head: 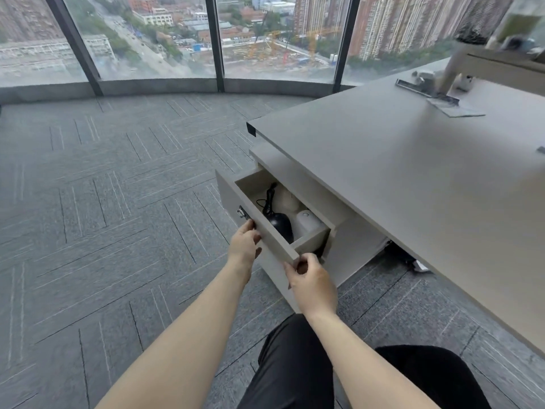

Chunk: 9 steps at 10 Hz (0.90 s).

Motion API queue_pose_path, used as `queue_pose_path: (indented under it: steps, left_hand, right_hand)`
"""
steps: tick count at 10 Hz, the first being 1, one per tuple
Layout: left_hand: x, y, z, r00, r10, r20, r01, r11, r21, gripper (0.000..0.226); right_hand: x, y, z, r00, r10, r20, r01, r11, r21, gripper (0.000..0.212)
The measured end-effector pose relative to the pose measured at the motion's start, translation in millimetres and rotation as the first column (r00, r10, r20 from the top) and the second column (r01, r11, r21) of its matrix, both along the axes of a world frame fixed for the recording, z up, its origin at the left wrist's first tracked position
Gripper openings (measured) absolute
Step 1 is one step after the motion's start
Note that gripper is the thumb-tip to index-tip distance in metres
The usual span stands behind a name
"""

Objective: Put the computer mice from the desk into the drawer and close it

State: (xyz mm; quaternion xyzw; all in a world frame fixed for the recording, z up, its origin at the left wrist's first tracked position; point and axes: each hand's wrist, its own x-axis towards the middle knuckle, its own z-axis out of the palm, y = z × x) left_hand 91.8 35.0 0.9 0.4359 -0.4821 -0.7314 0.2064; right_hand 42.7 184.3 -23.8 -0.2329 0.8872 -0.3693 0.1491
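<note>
A: Mice are in the drawer (265, 228) already. Black mouse (278, 222) with its cable (269, 199) bunched toward the back, white mouse (306, 221) just beside it, and something pale behind that, too blurry to call.

B: Table (398, 160)?

A: No mice on the part in view. Only a metal clamp plate (442, 100) at the far end. So my call: closing is what's left.

B: Hands?

A: Left hand (243, 243) is on the drawer front near the lock (242, 213), fingers (246, 227) curled loosely over the top edge. Right hand (312, 280) is at the near corner of the front, thumb and fingers pinching that corner. Neither holds anything loose.

B: Risks?

A: Fingers over the top edge can get caught against the cabinet (295, 172) if the push goes all the way without letting go. Pushing mostly from one corner may skew the drawer so it binds. Cable looks tall at the back, so it might snag under the frame and stop the drawer short. A hard shove would probably slide the mice around inside.
</note>
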Motion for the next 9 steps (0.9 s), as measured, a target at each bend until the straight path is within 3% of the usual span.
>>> queue_pose_path:
  steps: [2, 3, 5, 8, 9]
  left_hand:
    - [-51, 1, -2, 0.998, -0.068, -0.002, 0.068, 0.997, 0.029, 0.051]
    - [-70, 2, -2, 0.997, -0.074, -0.009, 0.074, 0.996, 0.056, 0.051]
    - [-98, 7, -3, 0.992, -0.118, -0.037, 0.12, 0.991, 0.056, 0.055]
    - [-107, 5, -4, 0.983, -0.181, 0.008, 0.181, 0.984, -0.002, 0.065]
    - [-89, 14, -7, 0.973, -0.212, 0.092, 0.22, 0.972, -0.079, 0.059]
  right_hand:
    - [-36, 5, -14, 0.973, -0.232, -0.001, 0.232, 0.972, -0.032, 0.077]
    - [-54, 5, -16, 0.967, -0.248, 0.056, 0.249, 0.969, -0.003, 0.079]
    - [-80, 3, -15, 0.966, -0.249, 0.066, 0.254, 0.964, -0.076, 0.054]
    - [-93, 6, -7, 0.978, -0.201, 0.06, 0.2, 0.98, 0.018, 0.056]
    - [-94, 17, -5, 0.984, -0.144, 0.104, 0.128, 0.981, 0.147, 0.049]
